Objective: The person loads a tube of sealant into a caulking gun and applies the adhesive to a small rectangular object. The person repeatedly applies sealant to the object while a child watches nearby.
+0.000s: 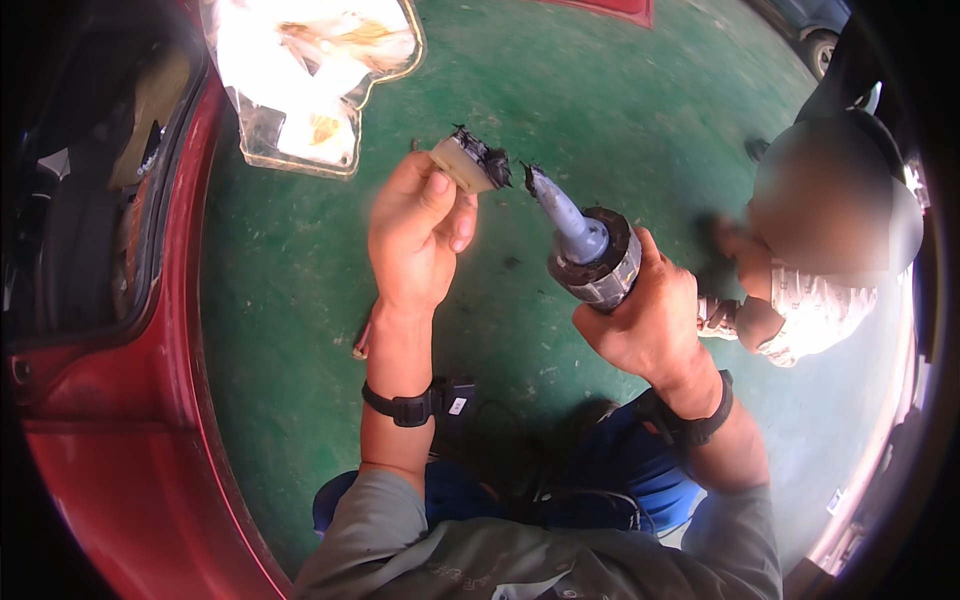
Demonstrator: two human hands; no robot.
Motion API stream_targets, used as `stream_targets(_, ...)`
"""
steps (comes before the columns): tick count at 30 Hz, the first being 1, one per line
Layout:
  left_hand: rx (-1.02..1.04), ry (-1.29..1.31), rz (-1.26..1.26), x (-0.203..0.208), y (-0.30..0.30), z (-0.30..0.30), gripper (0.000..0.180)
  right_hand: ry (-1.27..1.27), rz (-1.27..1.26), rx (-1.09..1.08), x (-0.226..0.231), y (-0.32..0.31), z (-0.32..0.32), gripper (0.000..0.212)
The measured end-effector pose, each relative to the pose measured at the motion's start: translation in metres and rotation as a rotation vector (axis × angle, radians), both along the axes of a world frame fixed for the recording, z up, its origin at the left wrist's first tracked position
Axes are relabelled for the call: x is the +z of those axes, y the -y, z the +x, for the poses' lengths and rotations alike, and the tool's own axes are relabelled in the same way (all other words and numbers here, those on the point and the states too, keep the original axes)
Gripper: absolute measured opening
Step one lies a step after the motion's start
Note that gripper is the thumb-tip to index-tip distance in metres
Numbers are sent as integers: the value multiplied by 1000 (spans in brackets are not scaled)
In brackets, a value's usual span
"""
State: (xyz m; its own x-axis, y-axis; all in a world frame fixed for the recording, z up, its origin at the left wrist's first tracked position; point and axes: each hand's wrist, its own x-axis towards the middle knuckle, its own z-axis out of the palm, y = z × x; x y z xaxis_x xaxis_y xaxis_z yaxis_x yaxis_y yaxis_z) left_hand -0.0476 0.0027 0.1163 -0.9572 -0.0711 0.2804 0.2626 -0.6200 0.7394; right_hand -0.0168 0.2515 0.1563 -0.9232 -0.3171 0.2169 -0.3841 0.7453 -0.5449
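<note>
My left hand (412, 240) pinches a small pale block (463, 168) between thumb and fingers, holding it up in front of me. Black, sticky-looking sealant (490, 158) clings in a ragged mass to the block's far and right side. My right hand (650, 320) is wrapped around the body of a sealant gun (612, 280) with a dark collar. Its blue-grey tapered nozzle (565, 212) points up and left toward the block, with black sealant on its tip. A small gap separates tip and block. The rest of the gun's body is hidden by my hand.
A red car body (130, 440) with a window opening runs along my left. A clear edged panel (300, 160), washed out by glare, is at the upper left. Another person (820, 290) is low at the right. The floor (300, 300) is green.
</note>
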Motion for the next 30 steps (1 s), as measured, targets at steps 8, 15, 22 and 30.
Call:
stream_targets(8,127,-36,-236,8,0,2,26,188,-8,-49,4,1,-3,57)
stream_targets(15,192,-60,-376,14,8,5,30,123,3,-42,-1,4,-3,53)
stream_targets(22,208,-59,-390,17,12,8,27,94,35,-30,-2,6,-2,49)
stream_targets(30,209,-51,-389,15,15,9,27,59,80,-20,-6,8,0,49)
